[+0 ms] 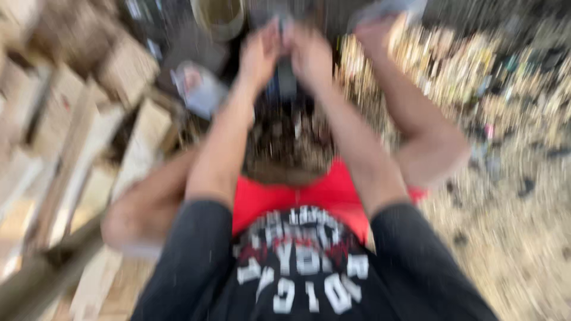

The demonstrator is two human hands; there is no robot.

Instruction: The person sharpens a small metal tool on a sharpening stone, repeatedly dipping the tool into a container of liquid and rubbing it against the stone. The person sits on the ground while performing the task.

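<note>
The view is heavily blurred by motion. Both my arms reach forward over my lap, and the hands meet at the top centre. My left hand (259, 54) and my right hand (309, 54) are close together with fingers curled. Between and just below them is a narrow dark object (286, 80); the blur hides whether either hand grips it. Beneath the hands lies a dark brown heap (288, 148) between my bare knees. I wear a black printed shirt (303, 267) and red shorts (324, 193).
Pale wooden planks and blocks (77, 125) are stacked on the left. A round bucket (220, 18) stands at the top, with a grey-white scrap (199, 89) below it. Light, littered ground with scattered small bits (493, 119) stretches to the right.
</note>
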